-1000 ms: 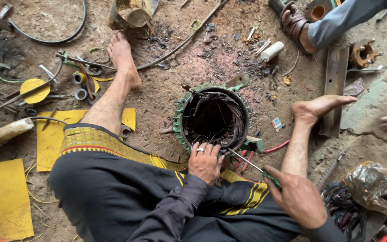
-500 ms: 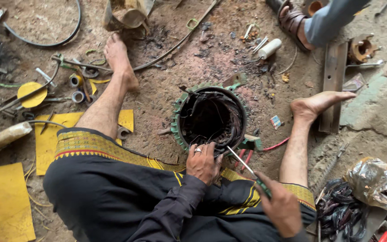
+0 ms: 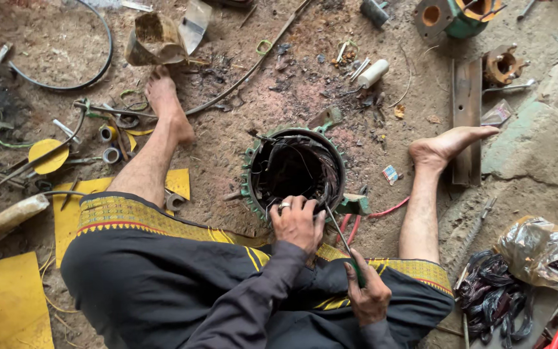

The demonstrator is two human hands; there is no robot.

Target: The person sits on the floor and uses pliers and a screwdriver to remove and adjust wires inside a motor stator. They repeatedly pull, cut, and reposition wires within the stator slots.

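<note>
Green motor housing (image 3: 251, 169) is sitting on dirt btwn the legs, dark windings packed inside. L hand (image 3: 297, 222) is gripping its near rim; R hand (image 3: 368, 296) is closed round one screwdriver (image 3: 340, 240), tip at rim. Vs 0.5 s ago: R hand nearer the body. Two rolls of tape (image 3: 107, 143) are lying left.

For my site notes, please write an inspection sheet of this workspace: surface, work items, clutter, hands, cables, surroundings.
Surface: dirt floor, dusty, scattered scraps.
Work items: green motor stator between the legs; screwdriver tip at its rim.
Clutter: yellow sheets, white tube, metal bar.
Hands: left hand grips the stator rim; right hand holds the screwdriver.
Cables: black hoop; dark wire bundle.
Surroundings: plastic bag.
</note>
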